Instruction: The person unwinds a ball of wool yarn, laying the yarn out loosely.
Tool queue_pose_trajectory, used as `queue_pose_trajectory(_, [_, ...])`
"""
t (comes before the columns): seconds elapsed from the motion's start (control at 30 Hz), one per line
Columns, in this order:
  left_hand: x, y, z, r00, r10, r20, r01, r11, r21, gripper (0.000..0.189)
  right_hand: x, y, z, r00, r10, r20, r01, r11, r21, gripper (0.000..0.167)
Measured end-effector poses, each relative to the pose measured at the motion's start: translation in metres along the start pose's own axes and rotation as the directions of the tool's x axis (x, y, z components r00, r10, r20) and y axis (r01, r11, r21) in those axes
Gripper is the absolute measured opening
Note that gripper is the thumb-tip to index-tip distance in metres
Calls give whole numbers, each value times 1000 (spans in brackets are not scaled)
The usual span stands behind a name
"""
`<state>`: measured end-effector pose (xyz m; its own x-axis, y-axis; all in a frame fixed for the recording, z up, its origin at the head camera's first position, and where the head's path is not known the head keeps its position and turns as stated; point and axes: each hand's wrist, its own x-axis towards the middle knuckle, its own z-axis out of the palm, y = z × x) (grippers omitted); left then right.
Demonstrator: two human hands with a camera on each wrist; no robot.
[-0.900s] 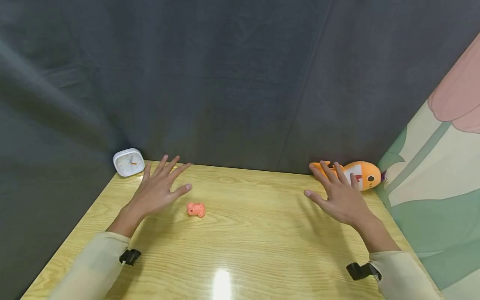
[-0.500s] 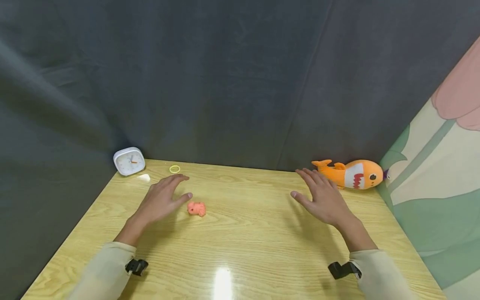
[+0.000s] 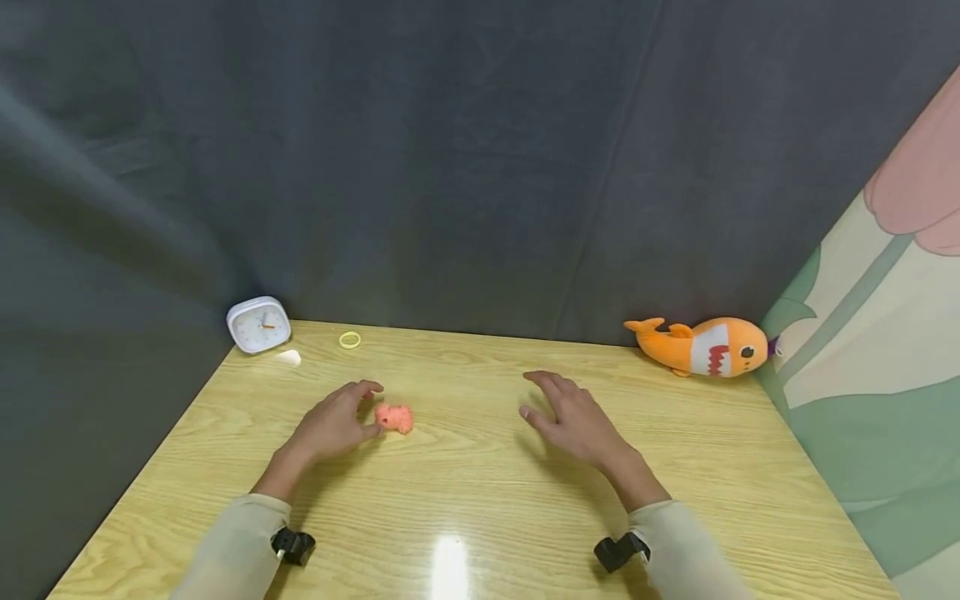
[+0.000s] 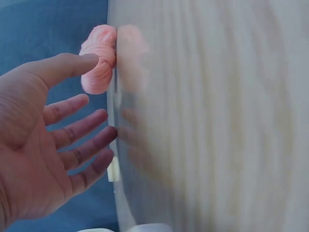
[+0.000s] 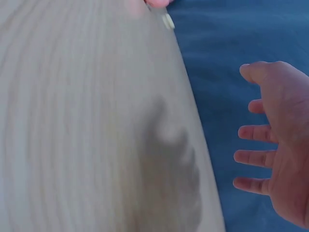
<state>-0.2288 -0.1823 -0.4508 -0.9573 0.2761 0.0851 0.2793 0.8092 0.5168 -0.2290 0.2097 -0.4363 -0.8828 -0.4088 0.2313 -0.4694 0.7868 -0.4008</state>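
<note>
Coral toy (image 3: pixel 395 419): small, rounded, 1 dark spot showing at its left end
Surface: ridged, like wound yarn
Pose: resting low, longer along the wooden tabletop (image 3: pixel 480 475) than tall
Place: just beside the thumb of the left hand (image 3: pixel 333 427); contact unclear

The wooden table (image 3: pixel 480 475) is carrying a white clock (image 3: pixel 258 325) and a yellow ring (image 3: pixel 350 347) at far left, a pink figure (image 3: pixel 397 418) at left, an orange plush (image 3: pixel 697 347) at far right.
</note>
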Motion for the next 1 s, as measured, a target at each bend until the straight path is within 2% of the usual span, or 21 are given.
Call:
queue_pose_trajectory(0.1, [1,-3,3,1000,6,-10,-7,999,-33,55,6,-8,13,1000,-13,16,12,998,54,59])
queue_pose_trajectory(0.43, [7,-5,12,1000,-8,-12,7,994,-105,30,25,-36,47,994,8,111,-31,978,206,56])
queue_pose_trajectory(0.7, [8,-5,14,1000,-18,-16,15,988,-152,19,36,-54,65,993,-30,117,-4,960,282,53])
queue_pose_trajectory(0.87, [7,4,13,1000,-8,-21,3,977,-211,14,39,-64,63,991,-62,119,11,923,384,53])
queue_pose_trajectory(1.0, [4,20,12,999,5,-34,-14,962,-274,13,39,-72,58,991,-105,85,59,902,427,47])
